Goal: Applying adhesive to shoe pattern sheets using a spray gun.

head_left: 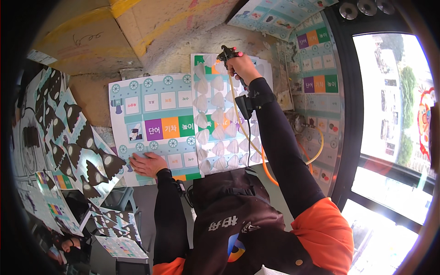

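Note:
My right hand [245, 68] is wrapped round the grip of a black spray gun [225, 53] with red knobs, over the far end of the right-hand sheet. A yellowish hose [234, 103] trails from the gun. Several pale, translucent, petal-like pieces [218, 133] lie in rows over that sheet and partly cover its print. My left hand [147, 165] rests flat, fingers spread, on the near left part of a printed sheet [158, 107] with light blue train cars and purple, orange and green blocks. A black device is strapped to my right wrist.
Brown cardboard [87, 32] walls the far left side. Sheets with dark brown shapes [73, 146] hang or lean at the left. An orange hose [269, 173] curves beside my right arm. More printed sheets [316, 85] line the right wall by a bright window [387, 96]. Another person's hand [69, 244] shows lower left.

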Tool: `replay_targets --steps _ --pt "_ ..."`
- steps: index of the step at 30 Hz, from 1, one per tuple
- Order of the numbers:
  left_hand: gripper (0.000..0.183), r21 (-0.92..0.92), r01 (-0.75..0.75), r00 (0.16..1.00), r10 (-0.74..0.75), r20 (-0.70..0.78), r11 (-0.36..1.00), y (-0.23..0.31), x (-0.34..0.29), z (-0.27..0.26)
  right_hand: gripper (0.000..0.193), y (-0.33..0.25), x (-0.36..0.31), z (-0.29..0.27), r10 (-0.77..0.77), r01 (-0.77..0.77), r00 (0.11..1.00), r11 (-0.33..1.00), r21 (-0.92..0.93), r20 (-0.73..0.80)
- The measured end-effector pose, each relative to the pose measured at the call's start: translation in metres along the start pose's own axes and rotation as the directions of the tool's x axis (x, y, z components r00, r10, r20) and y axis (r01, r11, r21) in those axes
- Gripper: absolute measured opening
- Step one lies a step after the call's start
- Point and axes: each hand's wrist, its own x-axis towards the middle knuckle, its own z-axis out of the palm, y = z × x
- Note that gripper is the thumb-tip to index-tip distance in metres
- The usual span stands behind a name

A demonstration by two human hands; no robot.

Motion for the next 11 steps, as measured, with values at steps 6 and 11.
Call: replay_targets --steps 6,11 --pt "0.052 -0.004 -0.005 1.0 0.005 -0.003 1.0 -0.001 -0.0002 0.0007 0.012 -0.001 -0.0004 -0.001 -0.001 0.0 1.0 0.999 0.054 0.021" --pt "0.052 -0.016 -0.01 1.0 0.01 -0.006 1.0 -0.0008 -0.0001 0.0016 0.014 -0.0012 0.001 -0.0042 0.075 -0.071 0.994 0.996 -0.055 0.076"
